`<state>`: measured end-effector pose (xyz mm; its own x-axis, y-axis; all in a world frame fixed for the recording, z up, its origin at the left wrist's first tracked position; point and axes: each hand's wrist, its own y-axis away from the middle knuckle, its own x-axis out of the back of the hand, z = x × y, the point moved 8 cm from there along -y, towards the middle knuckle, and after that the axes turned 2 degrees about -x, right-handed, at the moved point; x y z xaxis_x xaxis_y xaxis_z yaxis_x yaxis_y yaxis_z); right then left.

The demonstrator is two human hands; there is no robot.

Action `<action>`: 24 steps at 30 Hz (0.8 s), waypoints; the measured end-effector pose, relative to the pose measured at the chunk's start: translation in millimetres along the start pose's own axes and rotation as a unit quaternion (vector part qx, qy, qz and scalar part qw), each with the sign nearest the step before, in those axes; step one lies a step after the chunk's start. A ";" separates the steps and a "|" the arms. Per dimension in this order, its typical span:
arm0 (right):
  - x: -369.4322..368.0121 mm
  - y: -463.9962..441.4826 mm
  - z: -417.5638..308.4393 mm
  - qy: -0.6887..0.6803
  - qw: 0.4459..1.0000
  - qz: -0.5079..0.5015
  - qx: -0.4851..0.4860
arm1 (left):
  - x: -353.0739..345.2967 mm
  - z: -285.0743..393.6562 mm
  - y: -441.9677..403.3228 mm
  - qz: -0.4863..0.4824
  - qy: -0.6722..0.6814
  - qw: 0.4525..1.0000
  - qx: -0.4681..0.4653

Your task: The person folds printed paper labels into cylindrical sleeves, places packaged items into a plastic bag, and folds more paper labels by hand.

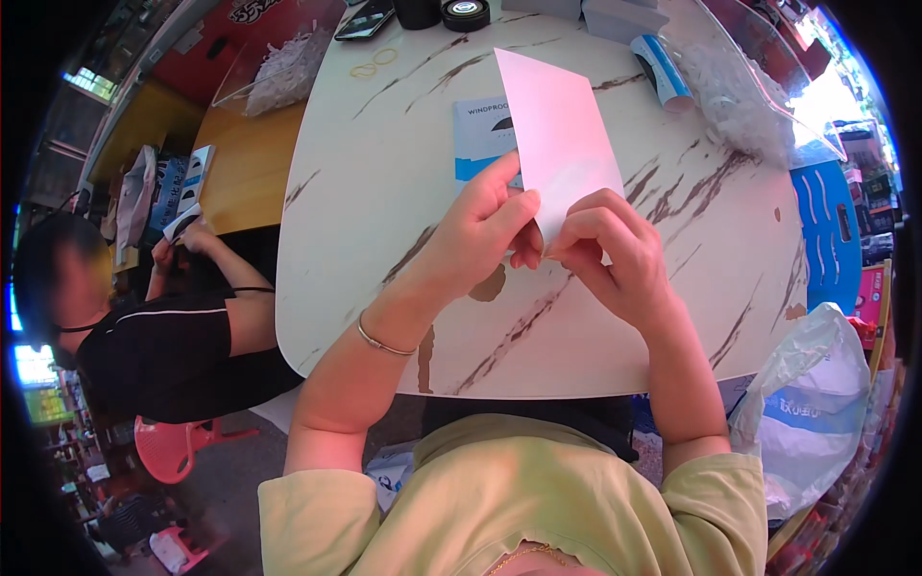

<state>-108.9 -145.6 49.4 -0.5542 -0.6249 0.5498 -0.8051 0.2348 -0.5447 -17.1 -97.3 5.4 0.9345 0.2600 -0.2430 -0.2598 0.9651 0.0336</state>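
A blank white card (pixel 562 130) stands tilted above the table in both my hands. My left hand (pixel 490 216) grips its lower left edge, thumb in front and fingers partly hidden behind. At the card's bottom corner, my right hand (pixel 615 252) has its thumb and fingertips pinched together; the card edge seems to lie between them, with any smaller item there too small to make out. Partly covered by the white card, a flat printed piece (pixel 477 139) with "WINDPROO" lettering and a blue band lies on the marble-patterned table (pixel 384 182).
Rubber bands (pixel 375 63), a phone (pixel 365 19) and a round black tin (pixel 466 13) lie at the back. A blue-and-white rolled piece (pixel 661 72) sits beside a clear bin (pixel 730 106). On the left, a co-worker (pixel 163 336) handles a similar printed piece. A plastic bag (pixel 807 413) hangs right.
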 end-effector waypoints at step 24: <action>-6.9 0.3 -3.3 0.033 0.999 -0.016 0.026 | 2.5 3.9 1.0 0.025 0.005 0.999 -0.030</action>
<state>-106.0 -138.7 47.5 -0.5430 -0.5809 0.6064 -0.8111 0.1756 -0.5580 -14.1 -95.6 8.6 0.9173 0.3077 -0.2526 -0.3209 0.9470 -0.0119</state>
